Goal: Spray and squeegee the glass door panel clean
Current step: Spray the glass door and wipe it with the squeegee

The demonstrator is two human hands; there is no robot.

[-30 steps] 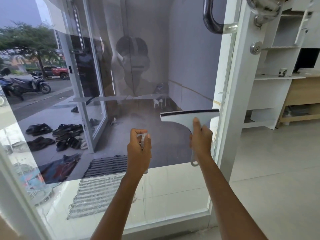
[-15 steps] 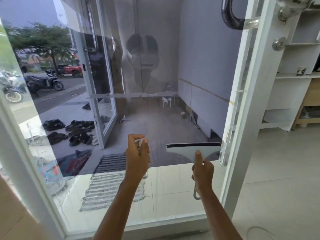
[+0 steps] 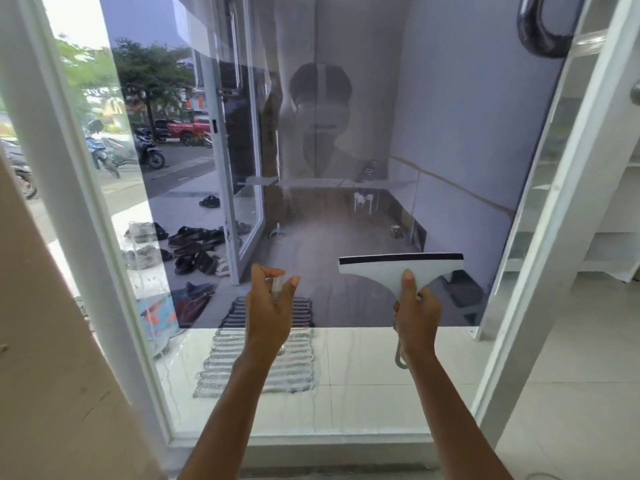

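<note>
The glass door panel [image 3: 433,116] fills the view, set in a white frame [image 3: 568,216], with water streaks low on its left side. My right hand [image 3: 415,315] grips the handle of a white squeegee [image 3: 391,271]; its black rubber blade lies level against the lower right of the glass. My left hand [image 3: 270,306] is wrapped around a small clear spray bottle [image 3: 277,287], held up close to the glass at lower centre. Most of the bottle is hidden by my fingers.
A black door handle [image 3: 540,32] hangs at top right. A tan board [image 3: 52,341] leans at the left edge. Beyond the glass lie a striped mat [image 3: 259,362], several sandals [image 3: 194,244] and parked motorbikes. White shelving [image 3: 613,237] stands at the right on the tiled floor.
The squeegee has been drawn down the glass from mid height to the lower right. My view has swung left and down. The left hand has stayed near the same spot.
</note>
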